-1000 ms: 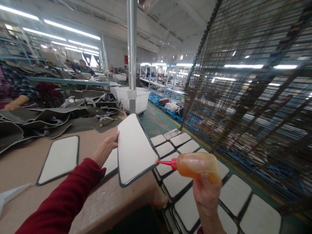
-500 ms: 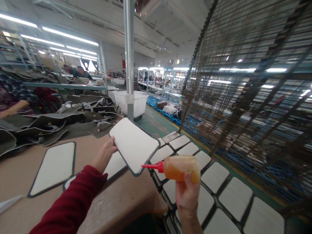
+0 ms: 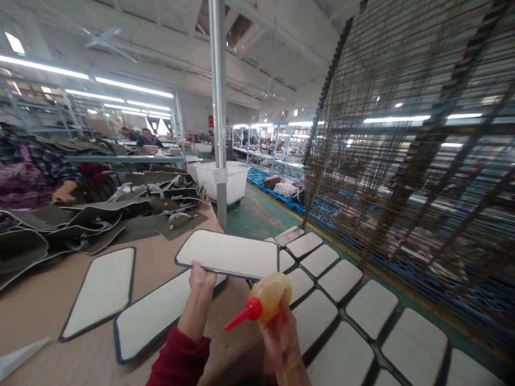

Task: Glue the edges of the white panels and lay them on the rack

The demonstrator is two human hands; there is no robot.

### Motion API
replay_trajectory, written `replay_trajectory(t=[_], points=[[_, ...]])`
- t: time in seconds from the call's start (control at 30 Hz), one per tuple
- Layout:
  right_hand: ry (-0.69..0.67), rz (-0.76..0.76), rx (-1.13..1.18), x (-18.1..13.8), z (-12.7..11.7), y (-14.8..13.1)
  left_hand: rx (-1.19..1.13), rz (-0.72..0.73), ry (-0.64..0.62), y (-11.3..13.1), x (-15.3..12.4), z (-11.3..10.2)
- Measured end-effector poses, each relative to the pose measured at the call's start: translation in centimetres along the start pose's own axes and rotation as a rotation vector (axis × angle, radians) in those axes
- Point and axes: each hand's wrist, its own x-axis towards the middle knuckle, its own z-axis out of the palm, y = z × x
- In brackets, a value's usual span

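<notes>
My left hand [image 3: 200, 292], in a dark red sleeve, grips the near edge of a white panel with a dark border [image 3: 231, 253] and holds it nearly flat above the table corner. My right hand [image 3: 281, 335] is wrapped round a squeeze bottle of amber glue [image 3: 269, 295]. Its red nozzle [image 3: 239, 318] points down and to the left, just below the panel and not touching it. Two more white panels [image 3: 153, 313] [image 3: 100, 289] lie flat on the brown table [image 3: 40, 316] to my left.
Several white panels [image 3: 346, 316] lie in rows on a lower surface to the right, beneath a tall wire drying rack [image 3: 410, 134]. Dark olive bag pieces [image 3: 100, 217] are piled at the table's far side. A person's arm [image 3: 60, 193] works at far left. A grey pillar [image 3: 219, 107] stands ahead.
My left hand has lowered the panel from upright and tilted to nearly flat. My right hand has drawn the bottle back toward me, its nozzle now off the panel's edge and pointing down-left.
</notes>
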Motion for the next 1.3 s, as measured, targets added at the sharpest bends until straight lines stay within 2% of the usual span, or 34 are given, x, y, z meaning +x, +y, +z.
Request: replay_trajectory(t=[0.1, 0.17, 0.27, 0.33, 0.4, 0.47, 0.53, 0.57, 0.6, 0.67, 0.73, 0.8, 0.87, 0.93, 1.03, 1.17, 1.23, 1.3], points=[[-0.034, 0.015, 0.019, 1.1, 1.2, 0.9, -0.073, -0.037, 0.084, -1.4, -1.7, -0.7], [-0.044, 0.009, 0.027, 1.7, 1.3, 0.8, -0.123, -0.085, 0.077, -1.6, -2.8, -1.3], [-0.025, -0.001, 0.032, 2.3, 0.8, 0.3, -0.221, -0.191, 0.012, -1.2, -4.2, -2.7], [-0.011, -0.018, 0.038, 2.6, 0.5, -0.1, -0.266, -0.255, -0.093, -0.7, -5.1, -4.0], [-0.005, -0.041, 0.047, 2.9, 0.4, -0.4, -0.232, -0.272, -0.147, -0.3, -5.8, -5.5], [-0.003, -0.054, 0.049, 3.1, 0.3, -0.8, -0.104, -0.192, -0.038, 0.1, -6.1, -6.8], [0.000, -0.046, 0.035, 3.1, 0.2, -0.9, 0.036, -0.007, 0.160, 0.8, -5.9, -7.4], [0.002, -0.036, 0.022, 3.0, 0.1, -0.8, 0.102, 0.110, 0.206, 1.2, -5.7, -7.4], [0.001, -0.023, 0.005, 2.9, 0.0, -0.7, 0.167, 0.223, 0.185, 1.8, -5.4, -7.0], [-0.007, 0.011, -0.032, 2.5, -0.1, -0.4, 0.327, 0.390, -0.016, 2.9, -4.6, -5.3], [-0.021, 0.036, -0.055, 2.1, -0.1, -0.1, 0.529, 0.446, -0.300, 3.7, -3.6, -2.6], [-0.033, 0.054, -0.068, 1.5, -0.1, 0.1, 0.762, 0.460, -0.488, 4.0, -2.7, 0.3], [-0.044, 0.067, -0.083, 1.0, -0.1, 0.1, 0.926, 0.441, -0.612, 3.8, -2.0, 2.7], [-0.057, 0.075, -0.095, 0.5, -0.2, -0.1, 1.018, 0.399, -0.709, 3.5, -1.4, 4.2], [-0.073, 0.053, -0.094, 0.1, -0.2, -0.6, 1.123, 0.325, -0.881, 3.4, -1.1, 5.1], [-0.066, 0.031, -0.099, -0.7, -0.2, -1.3, 1.226, 0.238, -1.118, 4.0, -1.0, 4.9], [-0.038, 0.032, -0.093, -1.5, -0.5, -1.9, 1.251, 0.218, -1.198, 4.5, -1.0, 4.5], [0.008, 0.010, -0.091, -2.4, -1.0, -2.9, 1.244, 0.214, -1.218, 5.1, -0.9, 3.9]])
